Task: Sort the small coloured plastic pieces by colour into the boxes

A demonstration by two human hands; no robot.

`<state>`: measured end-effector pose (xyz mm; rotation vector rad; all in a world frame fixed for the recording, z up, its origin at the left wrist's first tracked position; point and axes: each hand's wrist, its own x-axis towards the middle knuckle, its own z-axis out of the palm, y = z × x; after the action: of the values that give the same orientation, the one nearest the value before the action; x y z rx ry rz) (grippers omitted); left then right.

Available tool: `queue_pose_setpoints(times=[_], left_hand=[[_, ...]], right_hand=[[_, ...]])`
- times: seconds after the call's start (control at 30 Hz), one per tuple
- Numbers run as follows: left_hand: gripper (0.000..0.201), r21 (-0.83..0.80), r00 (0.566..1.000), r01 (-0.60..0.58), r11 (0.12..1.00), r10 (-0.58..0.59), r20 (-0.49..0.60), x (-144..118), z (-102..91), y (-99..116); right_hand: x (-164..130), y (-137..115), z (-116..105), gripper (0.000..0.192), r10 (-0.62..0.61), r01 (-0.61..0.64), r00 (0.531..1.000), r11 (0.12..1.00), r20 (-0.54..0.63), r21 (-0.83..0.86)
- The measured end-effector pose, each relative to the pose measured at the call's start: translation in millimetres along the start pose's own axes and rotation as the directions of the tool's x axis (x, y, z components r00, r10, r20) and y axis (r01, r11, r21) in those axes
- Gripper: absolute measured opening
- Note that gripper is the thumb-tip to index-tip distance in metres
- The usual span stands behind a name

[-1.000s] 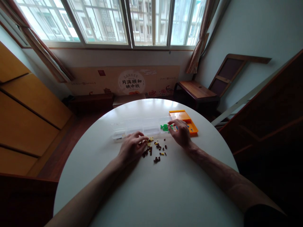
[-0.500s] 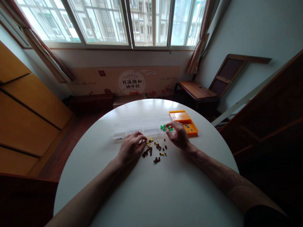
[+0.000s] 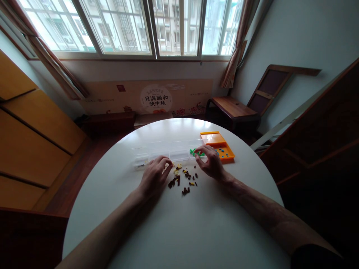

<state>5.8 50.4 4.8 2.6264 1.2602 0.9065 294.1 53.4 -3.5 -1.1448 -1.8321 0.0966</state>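
Left hand point(image 3: 156, 174) is pinching fingertips together, contents unclear, left of the yellow pieces point(image 3: 176, 172). Right hand point(image 3: 210, 161) is curling partway, hold unclear, by green pieces point(image 3: 192, 151) lying right in the clear tray point(image 3: 179, 154).

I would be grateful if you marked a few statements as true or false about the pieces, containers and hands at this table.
1. Green pieces lie in the rightmost compartment of the clear box. True.
2. The blue pieces lie loose on the bare tabletop. False: they are in the orange box.
3. Brown pieces lie directly on the white table. True.
4. The left hand is over the orange box. False: it is beside the yellow pieces, in front of the clear box.
5. The right hand is next to the green pieces. True.
6. The table's far edge is straight. False: it is curved.
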Motion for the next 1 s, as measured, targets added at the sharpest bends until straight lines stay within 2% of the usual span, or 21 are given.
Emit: queue_pose_setpoints(times=[0.13, 0.27, 0.33, 0.43, 0.67, 0.83, 0.9, 1.0], left_hand=[[0.018, -0.131, 1.000, 0.002, 0.991, -0.005, -0.024, -1, 1.8, 3], [0.015, -0.233, 0.999, -0.040, 0.972, 0.038, -0.013, -4, 9.0, 7], [0.015, -0.258, 0.999, -0.054, 0.965, 0.053, -0.013, -4, 11.3, 9], [0.013, -0.287, 0.997, -0.075, 0.955, 0.073, -0.019, -4, 11.4, 12], [0.014, -0.385, 0.998, -0.053, 0.921, 0.057, -0.001, -4, 8.8, 13], [0.011, -0.347, 0.997, -0.078, 0.934, 0.068, -0.041, -2, 8.4, 14], [0.009, -0.301, 0.997, -0.080, 0.950, 0.071, -0.041, -2, 5.9, 14], [0.010, -0.192, 0.997, -0.076, 0.978, 0.069, -0.045, -1, -0.3, 8]], right_hand=[[-2, -7, 2, 0.005, -0.184, 0.174, 0.978, 0.980, 0.100, 0.102], [-2, -14, 7, 0.008, -0.406, 0.377, 0.883, 0.913, 0.235, 0.159], [-2, -14, 9, 0.010, -0.471, 0.436, 0.840, 0.882, 0.270, 0.180], [-2, -12, 12, 0.008, -0.499, 0.466, 0.820, 0.866, 0.278, 0.181], [-3, -10, 10, 0.006, -0.493, 0.467, 0.832, 0.870, 0.254, 0.157], [-1, -12, 7, 0.007, -0.472, 0.443, 0.843, 0.881, 0.258, 0.163], [-1, -11, 4, 0.009, -0.402, 0.379, 0.881, 0.915, 0.249, 0.137], [0, -4, -1, 0.012, -0.221, 0.217, 0.963, 0.975, 0.151, 0.043]])
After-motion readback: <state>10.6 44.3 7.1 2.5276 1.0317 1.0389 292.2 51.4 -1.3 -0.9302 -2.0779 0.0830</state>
